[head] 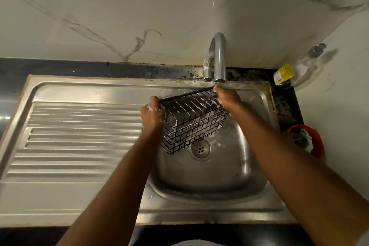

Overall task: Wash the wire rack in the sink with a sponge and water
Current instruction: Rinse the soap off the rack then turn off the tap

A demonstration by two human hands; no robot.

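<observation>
A black wire rack (191, 124) with soap foam on its wires is held tilted above the steel sink basin (229, 173), just under the tap's spout. My left hand (152, 114), foamy, grips the rack's left end. At the right top corner my right hand (227, 100) holds the rack, close under the tap (218, 60). A thin stream of water falls from the spout onto that corner. A green sponge (304, 139) lies in a red bowl on the right, away from both hands.
The ribbed steel draining board (79, 136) stretches to the left of the basin. The drain (200, 149) lies below the rack. A clear soap dispenser bottle (301, 64) with a yellow label lies at the back right corner. The red bowl (317, 146) stands on the dark counter.
</observation>
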